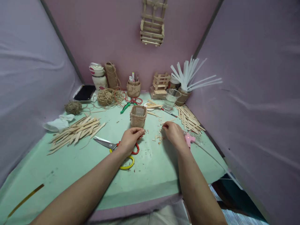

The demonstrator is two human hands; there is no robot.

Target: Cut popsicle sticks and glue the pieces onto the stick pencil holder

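Note:
My left hand point(131, 139) hovers over the handles of the scissors point(106, 143), which have one red and one yellow loop. Its thumb and fingertips are pressed together; what they hold, if anything, is too small to name. Just beyond it stands a small square basket point(138, 117) of brownish woven-looking sides. To the right, my right hand point(173, 133) has its fingers pinched close to the tabletop beside small wood chips point(159, 137). Whatever may be in that pinch is hidden. A pink glue gun point(189, 139) lies partly behind my right wrist.
Piles of wooden sticks lie left point(77, 131) and right point(189, 118). Behind are twine point(107, 97), green-handled pliers point(126, 107), a plastic cup of water point(171, 99), a pot of white glue sticks point(184, 95) and a phone point(84, 93). A stick-made holder point(152, 32) hangs on the wall.

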